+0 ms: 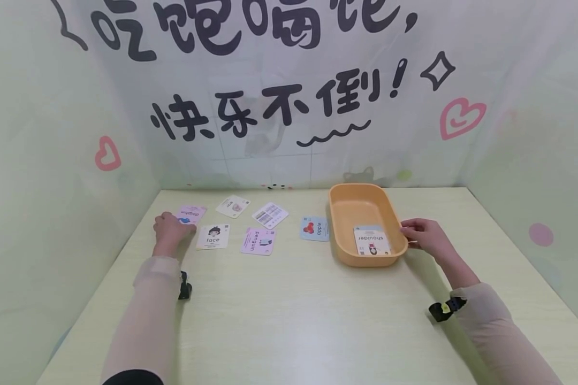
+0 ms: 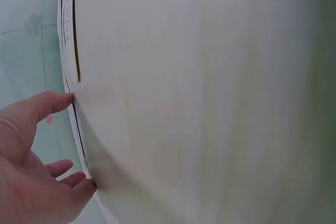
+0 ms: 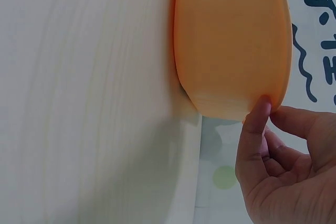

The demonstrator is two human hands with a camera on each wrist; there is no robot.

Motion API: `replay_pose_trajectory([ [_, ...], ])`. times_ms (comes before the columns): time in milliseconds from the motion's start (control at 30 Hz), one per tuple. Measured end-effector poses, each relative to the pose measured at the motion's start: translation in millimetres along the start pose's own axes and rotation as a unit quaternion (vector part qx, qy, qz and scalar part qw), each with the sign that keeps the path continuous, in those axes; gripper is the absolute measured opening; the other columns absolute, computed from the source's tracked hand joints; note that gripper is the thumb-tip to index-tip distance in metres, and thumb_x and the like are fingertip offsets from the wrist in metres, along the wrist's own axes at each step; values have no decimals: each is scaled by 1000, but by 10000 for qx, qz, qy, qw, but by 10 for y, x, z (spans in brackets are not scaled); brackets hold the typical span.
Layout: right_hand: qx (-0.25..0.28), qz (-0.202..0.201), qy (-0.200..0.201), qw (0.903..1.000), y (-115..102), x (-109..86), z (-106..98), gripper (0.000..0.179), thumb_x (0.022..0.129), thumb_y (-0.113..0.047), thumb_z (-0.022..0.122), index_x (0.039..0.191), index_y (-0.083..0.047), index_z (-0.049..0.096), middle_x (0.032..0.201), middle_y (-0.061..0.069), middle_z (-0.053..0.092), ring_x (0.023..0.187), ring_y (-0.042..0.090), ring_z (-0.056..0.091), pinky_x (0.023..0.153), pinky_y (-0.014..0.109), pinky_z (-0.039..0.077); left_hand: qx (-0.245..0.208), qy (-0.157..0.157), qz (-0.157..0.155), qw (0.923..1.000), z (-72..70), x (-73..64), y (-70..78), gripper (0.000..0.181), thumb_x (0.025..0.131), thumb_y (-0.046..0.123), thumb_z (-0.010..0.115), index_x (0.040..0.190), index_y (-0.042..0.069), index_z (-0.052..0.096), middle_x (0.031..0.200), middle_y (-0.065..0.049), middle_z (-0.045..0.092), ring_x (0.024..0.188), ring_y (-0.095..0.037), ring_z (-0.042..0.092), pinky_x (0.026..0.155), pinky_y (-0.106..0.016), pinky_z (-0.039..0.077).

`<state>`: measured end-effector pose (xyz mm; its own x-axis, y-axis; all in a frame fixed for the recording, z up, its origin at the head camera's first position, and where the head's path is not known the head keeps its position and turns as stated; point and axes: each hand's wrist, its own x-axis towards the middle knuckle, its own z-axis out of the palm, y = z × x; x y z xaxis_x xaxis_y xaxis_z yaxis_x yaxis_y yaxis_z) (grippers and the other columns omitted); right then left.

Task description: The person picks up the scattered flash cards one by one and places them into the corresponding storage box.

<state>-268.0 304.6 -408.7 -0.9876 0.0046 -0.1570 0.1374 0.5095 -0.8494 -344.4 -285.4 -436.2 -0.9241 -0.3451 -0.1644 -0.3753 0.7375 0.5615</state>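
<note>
My left hand (image 1: 168, 231) is at the purple dolphin card (image 1: 192, 214) at the back left, thumb at its near edge and fingertips at its left side. In the left wrist view the thumb and fingers (image 2: 84, 186) span the card's edge close to the tabletop, the card seen almost edge-on. On the other side, my right hand (image 1: 426, 235) pinches the rim of an orange plastic tray (image 1: 339, 235) at its near right corner. Thumb and index finger grip that rim in the right wrist view. Inside the tray lies a white shoulder card (image 1: 372, 241) over a bluish one.
Beside the left hand lies a face card (image 1: 213, 237). An ear card (image 1: 233, 206), a card with text blocks (image 1: 270, 215) and a penguin card (image 1: 258, 241) are spread to its right. The blue apple card (image 1: 314, 229) is next to the tray. A printed cloth (image 1: 270, 144) hangs behind the table.
</note>
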Motion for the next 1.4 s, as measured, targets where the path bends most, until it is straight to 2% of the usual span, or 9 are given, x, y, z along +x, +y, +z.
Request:
replay_pose_trajectory([
  [167, 46, -48, -32, 10000, 0, -12, -6, 45, 103, -16, 53, 133, 18, 48, 111, 19, 68, 78, -4, 62, 71, 19, 61, -99, -201, 22, 9997, -29, -21, 11, 91, 90, 22, 65, 150, -17, 9, 144, -41, 29, 132, -53, 34, 116, -60, 34],
  [300, 69, -44, -35, 10000, 3, -10, -7, 45, 102, -15, 54, 132, 18, 48, 107, 14, 69, 77, -4, 62, 71, 19, 61, -132, -280, 47, 9995, -45, -23, 10, 88, 91, 22, 64, 151, -15, 11, 144, -40, 33, 131, -52, 38, 114, -60, 36],
  [433, 86, -25, -13, 10000, 6, -5, -7, 44, 102, -15, 54, 132, 17, 49, 103, 9, 69, 77, -5, 62, 72, 19, 61, -138, -276, 108, 9995, -51, -21, -2, 83, 92, 22, 63, 150, -14, 15, 142, -38, 36, 128, -51, 41, 112, -60, 38],
  [633, 4, -17, -3, 10000, 8, -3, 0, 44, 103, -16, 53, 132, 16, 49, 110, 17, 68, 78, -4, 62, 72, 19, 61, -169, -181, 128, 9996, -52, -25, -12, 78, 92, 20, 64, 147, -14, 21, 138, -36, 40, 122, -48, 45, 107, -58, 42],
  [967, 11, -24, -46, 10000, 15, 10, -1, 45, 103, -16, 53, 133, 17, 48, 114, 22, 67, 78, -4, 62, 71, 18, 60, -296, -98, -57, 9995, -48, 14, -18, 83, 90, 19, 66, 149, -14, 18, 142, -37, 36, 127, -50, 41, 111, -59, 39],
  [1233, -11, -23, -36, 10000, -20, -16, 0, 44, 103, -15, 52, 132, 17, 48, 112, 20, 68, 78, -4, 62, 72, 19, 61, -279, -107, -3, 9996, -50, 19, -13, 83, 90, 19, 67, 149, -13, 19, 141, -36, 37, 127, -49, 42, 112, -58, 38],
  [1400, -11, 0, -33, 10000, -28, -22, 2, 44, 103, -15, 53, 133, 17, 48, 113, 22, 67, 78, -4, 62, 72, 20, 61, -233, -194, 19, 9995, -43, 17, 6, 90, 89, 26, 69, 150, -14, 15, 143, -37, 34, 129, -50, 39, 114, -60, 36],
])
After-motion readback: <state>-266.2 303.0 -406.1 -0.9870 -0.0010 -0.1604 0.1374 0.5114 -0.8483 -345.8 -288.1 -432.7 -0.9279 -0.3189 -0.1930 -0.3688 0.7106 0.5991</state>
